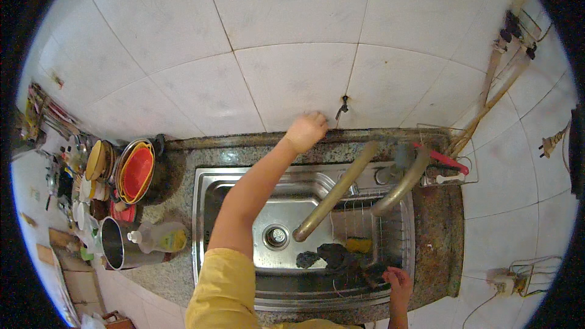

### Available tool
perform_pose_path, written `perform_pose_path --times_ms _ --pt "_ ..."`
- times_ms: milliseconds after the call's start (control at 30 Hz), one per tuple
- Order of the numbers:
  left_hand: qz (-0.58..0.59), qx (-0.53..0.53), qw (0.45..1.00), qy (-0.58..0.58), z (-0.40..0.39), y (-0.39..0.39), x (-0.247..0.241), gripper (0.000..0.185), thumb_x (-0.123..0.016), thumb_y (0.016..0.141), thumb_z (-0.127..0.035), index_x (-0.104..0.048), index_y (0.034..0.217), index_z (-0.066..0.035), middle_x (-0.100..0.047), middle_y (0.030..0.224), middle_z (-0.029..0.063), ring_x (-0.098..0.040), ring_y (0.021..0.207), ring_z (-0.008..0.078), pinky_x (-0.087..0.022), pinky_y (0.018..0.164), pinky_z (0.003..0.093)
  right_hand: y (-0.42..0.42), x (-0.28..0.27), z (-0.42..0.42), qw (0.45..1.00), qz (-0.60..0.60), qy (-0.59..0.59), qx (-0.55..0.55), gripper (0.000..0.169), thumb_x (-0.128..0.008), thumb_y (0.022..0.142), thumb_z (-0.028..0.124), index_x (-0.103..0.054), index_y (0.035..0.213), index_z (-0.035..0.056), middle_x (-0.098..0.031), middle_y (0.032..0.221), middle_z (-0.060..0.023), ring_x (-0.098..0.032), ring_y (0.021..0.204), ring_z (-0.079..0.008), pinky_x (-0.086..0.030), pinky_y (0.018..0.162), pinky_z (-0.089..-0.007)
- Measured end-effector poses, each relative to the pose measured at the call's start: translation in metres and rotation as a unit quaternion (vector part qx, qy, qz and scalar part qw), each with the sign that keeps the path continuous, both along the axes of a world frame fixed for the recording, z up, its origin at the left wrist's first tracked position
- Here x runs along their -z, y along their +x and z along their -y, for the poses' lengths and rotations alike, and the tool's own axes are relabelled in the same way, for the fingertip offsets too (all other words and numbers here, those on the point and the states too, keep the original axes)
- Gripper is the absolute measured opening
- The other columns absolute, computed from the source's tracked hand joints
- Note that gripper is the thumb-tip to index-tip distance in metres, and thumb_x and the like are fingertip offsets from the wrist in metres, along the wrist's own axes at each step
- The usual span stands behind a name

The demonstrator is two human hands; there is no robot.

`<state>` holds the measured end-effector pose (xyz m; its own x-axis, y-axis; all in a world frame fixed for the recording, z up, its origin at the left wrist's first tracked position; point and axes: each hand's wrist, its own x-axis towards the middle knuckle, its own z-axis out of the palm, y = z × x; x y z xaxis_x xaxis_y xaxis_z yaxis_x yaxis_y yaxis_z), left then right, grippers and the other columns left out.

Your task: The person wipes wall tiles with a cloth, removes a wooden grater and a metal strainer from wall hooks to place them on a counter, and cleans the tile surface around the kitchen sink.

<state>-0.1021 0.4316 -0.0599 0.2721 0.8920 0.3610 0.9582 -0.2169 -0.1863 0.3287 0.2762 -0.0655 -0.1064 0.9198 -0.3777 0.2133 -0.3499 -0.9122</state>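
Note:
My left hand [309, 131] is up at the tiled wall behind the sink, fingers curled and blurred, just left of a small dark wall tap [343, 106]. Its yellow-sleeved arm crosses over the stainless steel sink [292, 210]. My right hand [400, 279] is low at the sink's right front rim, its fingertips at a dark object [377, 273]; whether they grip it is not plain. Beside that object, dark scrubbing pads or rags [332, 256] lie in the basin with a yellow sponge [358, 245]. A wire rack [361, 217] fills the basin's right side.
Two brassy curved spouts [336, 192] reach over the basin. Left on the granite counter [176, 192] are a clear bottle of yellowish liquid [160, 237], a metal pot [112, 243] and stacked colanders [138, 173]. A red-handled item [443, 161] is at the back right corner.

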Motion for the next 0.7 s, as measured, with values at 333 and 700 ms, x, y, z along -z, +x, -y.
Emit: perform_pose_path --times_ms 333,700 --pt "0.026 0.008 0.987 0.160 -0.008 0.009 -0.011 0.008 -0.052 0.064 -0.014 -0.053 0.069 -0.008 -0.050 0.077 0.0039 -0.050 0.074 0.0204 -0.044 0.052 0.0306 0.006 0.017 0.004 0.999 0.026 -0.002 -0.030 0.019 -0.056 0.078 0.013 -0.057 0.090 -0.0025 -0.060 0.077 -0.0090 -0.058 0.069 -0.0157 -0.047 0.065 -0.0268" --pt "0.102 -0.026 0.991 0.089 -0.002 0.006 0.002 0.021 -0.053 0.066 -0.014 -0.056 0.085 -0.007 -0.053 0.086 0.0053 -0.052 0.081 0.0226 -0.047 0.059 0.0333 0.002 0.001 0.003 0.998 0.051 -0.027 0.036 0.019 -0.053 0.080 0.012 -0.056 0.090 -0.0035 -0.059 0.074 -0.0092 -0.057 0.068 -0.0158 -0.046 0.064 -0.0272"
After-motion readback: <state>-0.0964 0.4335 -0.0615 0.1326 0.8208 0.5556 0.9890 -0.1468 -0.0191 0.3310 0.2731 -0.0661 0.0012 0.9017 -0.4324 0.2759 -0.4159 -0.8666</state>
